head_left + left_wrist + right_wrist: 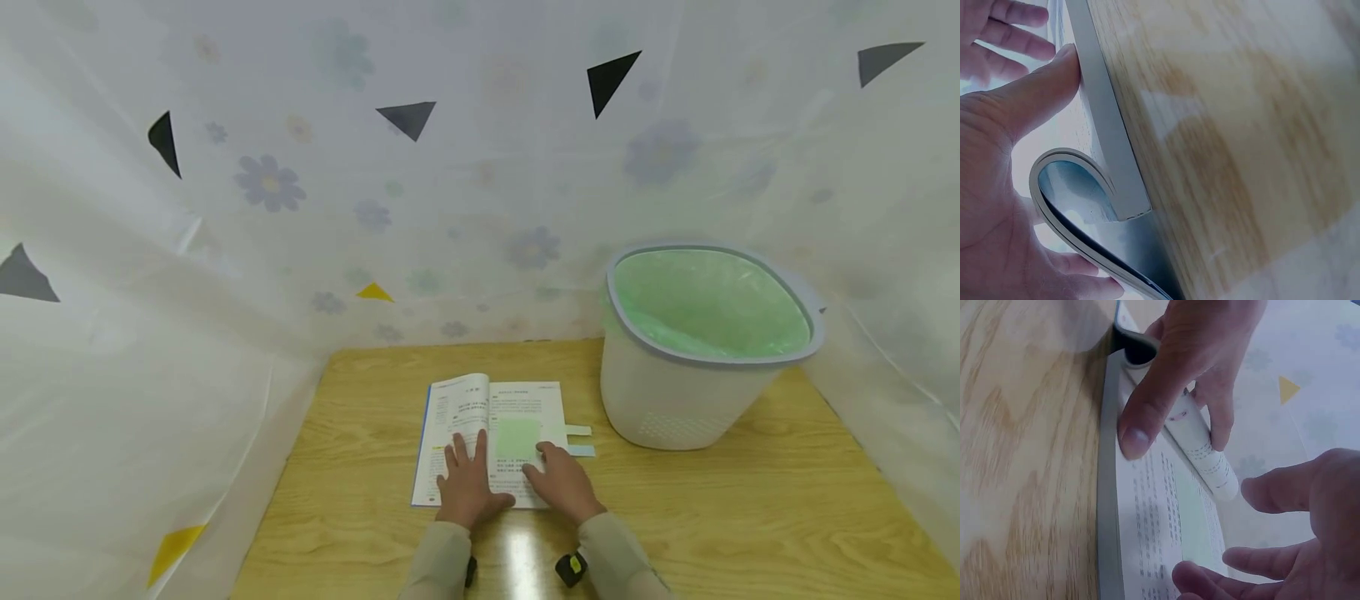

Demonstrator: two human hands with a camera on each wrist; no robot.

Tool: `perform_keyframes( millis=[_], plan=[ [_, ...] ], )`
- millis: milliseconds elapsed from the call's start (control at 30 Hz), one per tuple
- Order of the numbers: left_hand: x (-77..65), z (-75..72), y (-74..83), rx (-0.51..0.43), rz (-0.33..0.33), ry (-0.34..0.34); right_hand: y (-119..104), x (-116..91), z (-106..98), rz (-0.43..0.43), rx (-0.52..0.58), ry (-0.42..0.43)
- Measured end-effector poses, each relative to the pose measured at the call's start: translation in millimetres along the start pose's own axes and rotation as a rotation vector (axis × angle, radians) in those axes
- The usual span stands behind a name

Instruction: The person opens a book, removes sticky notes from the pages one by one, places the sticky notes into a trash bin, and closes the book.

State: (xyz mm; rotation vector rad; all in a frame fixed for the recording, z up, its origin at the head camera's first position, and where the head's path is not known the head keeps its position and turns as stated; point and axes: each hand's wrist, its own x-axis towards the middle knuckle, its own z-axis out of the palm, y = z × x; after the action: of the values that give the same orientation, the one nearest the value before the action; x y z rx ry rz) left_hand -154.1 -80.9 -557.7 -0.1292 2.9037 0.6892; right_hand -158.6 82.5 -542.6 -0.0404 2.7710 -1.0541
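An open book (528, 398) lies on the wooden table, its left-hand pages arched up near the spine. My left hand (468, 490) rests spread over the left page. Its thumb reaches across to the right page near the bottom edge, as the right wrist view also shows. A pale green sticky note (517, 437) sits on the right page, over the printed text. Beside its lower right corner is my right hand (566, 483), thumb and fingers apart with nothing between them; fingertips (1190, 575) overlap the note's edge in the right wrist view.
Two paper tabs, one pale green (578, 430) and one pale blue (582, 451), stick out from the book's right side. At the back right stands a white bin (675, 408) with a grey rim and green liner. Flower-patterned sheeting (480, 208) encloses the table (360, 433).
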Motion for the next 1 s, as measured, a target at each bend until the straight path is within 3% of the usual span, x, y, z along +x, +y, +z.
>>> perform_keyframes(
  millis=[200, 333, 467, 667, 833, 1000],
  plan=[
    [0.8, 1.7, -1.2, 0.011, 0.001, 0.005, 3.9, 7.0, -0.2, 0.063, 0.176, -0.033],
    [2.2, 3.1, -2.2, 0.018, -0.003, 0.000, 5.8, 9.8, 2.5, 0.048, 0.175, -0.006],
    [3.3, 2.1, -1.9, 0.020, -0.006, -0.003, 3.8, 11.8, 6.8, -0.047, 0.052, 0.054],
    [3.0, 3.3, -1.9, 0.024, -0.008, -0.020, 6.4, 20.6, 11.1, -0.161, -0.230, 0.133],
    [0.6, 3.8, -1.8, 0.003, -0.009, -0.022, 11.6, 32.3, 8.5, -0.251, -0.434, 0.110],
    [0.8, 0.1, 0.2, -0.001, -0.018, -0.025, 12.7, 39.4, 6.1, -0.319, -0.515, 0.103]
  ],
)
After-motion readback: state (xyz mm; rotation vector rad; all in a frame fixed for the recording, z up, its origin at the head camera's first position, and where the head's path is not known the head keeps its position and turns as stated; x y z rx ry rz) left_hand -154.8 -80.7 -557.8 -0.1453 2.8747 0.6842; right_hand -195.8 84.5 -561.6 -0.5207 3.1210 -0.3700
